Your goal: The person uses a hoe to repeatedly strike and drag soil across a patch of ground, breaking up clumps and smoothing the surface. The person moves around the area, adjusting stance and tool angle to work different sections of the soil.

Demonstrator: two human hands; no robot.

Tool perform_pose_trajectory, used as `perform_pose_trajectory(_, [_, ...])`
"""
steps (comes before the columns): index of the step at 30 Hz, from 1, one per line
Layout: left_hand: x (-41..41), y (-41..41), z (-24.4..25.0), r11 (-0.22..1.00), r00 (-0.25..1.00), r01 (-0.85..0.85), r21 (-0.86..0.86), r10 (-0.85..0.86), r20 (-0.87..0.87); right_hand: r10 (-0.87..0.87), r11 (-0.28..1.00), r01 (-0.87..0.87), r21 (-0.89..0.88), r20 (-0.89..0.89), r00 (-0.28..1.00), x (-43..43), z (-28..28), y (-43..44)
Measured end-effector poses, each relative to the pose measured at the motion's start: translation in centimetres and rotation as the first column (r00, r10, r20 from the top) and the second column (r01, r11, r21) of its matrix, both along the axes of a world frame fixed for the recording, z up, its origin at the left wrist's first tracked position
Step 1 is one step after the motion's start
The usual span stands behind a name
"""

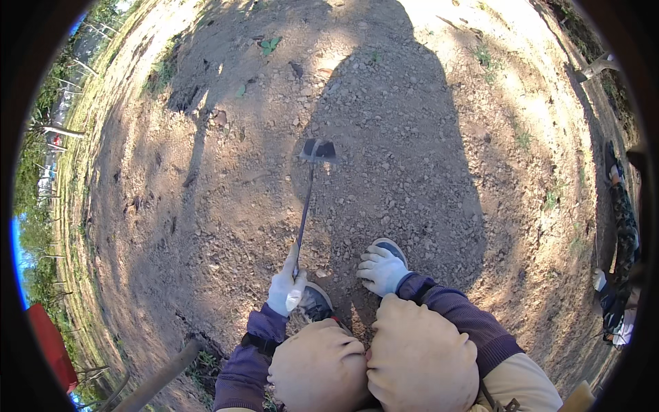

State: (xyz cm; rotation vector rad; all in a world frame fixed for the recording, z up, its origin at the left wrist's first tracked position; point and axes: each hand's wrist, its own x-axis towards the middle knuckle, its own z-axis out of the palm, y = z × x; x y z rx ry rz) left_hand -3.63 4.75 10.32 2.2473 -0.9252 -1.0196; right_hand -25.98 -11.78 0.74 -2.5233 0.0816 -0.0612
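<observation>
My left hand, in a white work glove, grips the thin dark handle of a hoe. The handle runs away from me to a wide metal hoe blade, slightly blurred, at the dry, stony soil. Whether the blade touches the ground I cannot tell. My right hand, gloved in white too, hangs above my right shoe with its fingers a little apart and nothing visible in it; its palm is hidden. Below are my bent knees in beige trousers and my left shoe.
A tree trunk rises at lower left, beside a red object at the rim. Another person in camouflage trousers is at the far right. Small green weeds grow ahead. A second trunk stands at upper right.
</observation>
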Motion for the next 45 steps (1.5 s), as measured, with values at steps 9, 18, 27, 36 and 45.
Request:
perform_pose_trajectory(9, [4.1,-0.6,-0.2,0.948,0.948,-0.317,-0.035,0.318,0.029,0.011,1.000,-0.011,-0.020,-0.014,1.000,-0.1,0.3,0.3])
perform_pose_trajectory(18, [6.8,5.3,-0.4,0.875,0.874,-0.479,0.078,0.483,-0.053,0.036,0.999,-0.037,-0.013,-0.056,0.998,0.2,0.3,0.3])
perform_pose_trajectory(27, [11.0,2.0,-0.5,0.845,0.824,-0.521,0.125,0.535,-0.187,0.053,0.998,-0.055,-0.016,-0.105,0.993,0.5,0.7,0.3])
perform_pose_trajectory(36, [15.3,-6.8,-1.6,0.804,0.805,-0.586,-0.102,0.564,-0.186,0.042,0.999,-0.044,-0.025,-0.083,0.996,0.4,0.9,0.3])
perform_pose_trajectory(45, [10.6,-12.6,-2.7,0.938,0.946,-0.318,-0.138,0.303,-0.114,0.035,0.999,-0.030,0.040,-0.122,0.992,0.0,0.2,0.1])
